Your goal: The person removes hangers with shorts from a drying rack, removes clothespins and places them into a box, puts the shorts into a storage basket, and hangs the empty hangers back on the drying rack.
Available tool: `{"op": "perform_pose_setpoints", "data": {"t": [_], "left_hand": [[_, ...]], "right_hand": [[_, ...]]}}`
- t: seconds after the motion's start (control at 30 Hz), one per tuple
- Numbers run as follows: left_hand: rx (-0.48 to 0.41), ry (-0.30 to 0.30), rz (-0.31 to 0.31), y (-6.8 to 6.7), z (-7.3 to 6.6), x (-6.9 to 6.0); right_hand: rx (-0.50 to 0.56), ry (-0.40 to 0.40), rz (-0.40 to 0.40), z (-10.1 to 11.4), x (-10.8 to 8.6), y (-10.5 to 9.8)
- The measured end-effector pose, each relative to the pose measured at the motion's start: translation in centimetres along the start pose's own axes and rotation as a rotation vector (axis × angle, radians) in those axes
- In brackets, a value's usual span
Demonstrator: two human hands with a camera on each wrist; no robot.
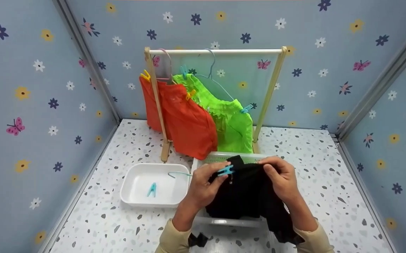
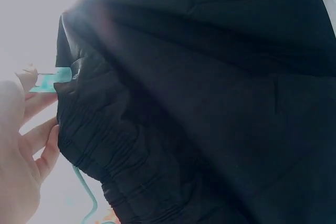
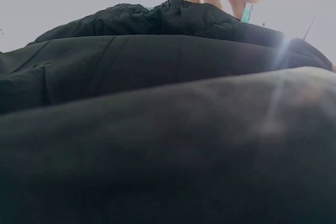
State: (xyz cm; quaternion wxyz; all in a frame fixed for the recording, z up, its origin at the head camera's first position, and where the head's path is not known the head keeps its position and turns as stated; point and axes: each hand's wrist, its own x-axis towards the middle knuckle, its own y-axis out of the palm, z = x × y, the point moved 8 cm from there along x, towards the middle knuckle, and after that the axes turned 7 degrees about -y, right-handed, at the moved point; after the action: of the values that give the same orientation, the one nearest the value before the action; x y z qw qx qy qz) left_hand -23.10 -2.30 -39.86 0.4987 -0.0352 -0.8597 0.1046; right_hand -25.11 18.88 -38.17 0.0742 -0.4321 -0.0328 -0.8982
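In the head view, black pants (image 1: 247,196) with a gathered waistband are held up over a white basket (image 1: 224,222). My left hand (image 1: 203,184) pinches a light blue clothespin (image 1: 226,170) at the left end of the waistband. The left wrist view has the tip of this clothespin (image 2: 63,75) on the black cloth's edge. With thumb and fingers, my right hand (image 1: 282,177) grips the waistband farther right. A pale blue-green hanger hook (image 1: 179,173) sticks out left of my left hand; the cloth hides the rest. Dark cloth fills most of the right wrist view.
On the left stands a white tray (image 1: 155,205) with another blue clothespin (image 1: 152,190) inside. Behind, a rack (image 1: 220,51) carries red shorts (image 1: 189,119) and green shorts (image 1: 238,130), clipped to hangers. Flowered walls (image 1: 62,105) enclose the speckled table (image 1: 315,168).
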Motion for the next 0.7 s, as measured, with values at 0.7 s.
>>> {"op": "perform_pose_setpoints", "data": {"t": [0.7], "left_hand": [[-0.028,-0.147,-0.051,-3.4,2.5,-2.4]], "right_hand": [[-0.031,0.043,-0.082,-0.7,-0.3,-2.3]]}}
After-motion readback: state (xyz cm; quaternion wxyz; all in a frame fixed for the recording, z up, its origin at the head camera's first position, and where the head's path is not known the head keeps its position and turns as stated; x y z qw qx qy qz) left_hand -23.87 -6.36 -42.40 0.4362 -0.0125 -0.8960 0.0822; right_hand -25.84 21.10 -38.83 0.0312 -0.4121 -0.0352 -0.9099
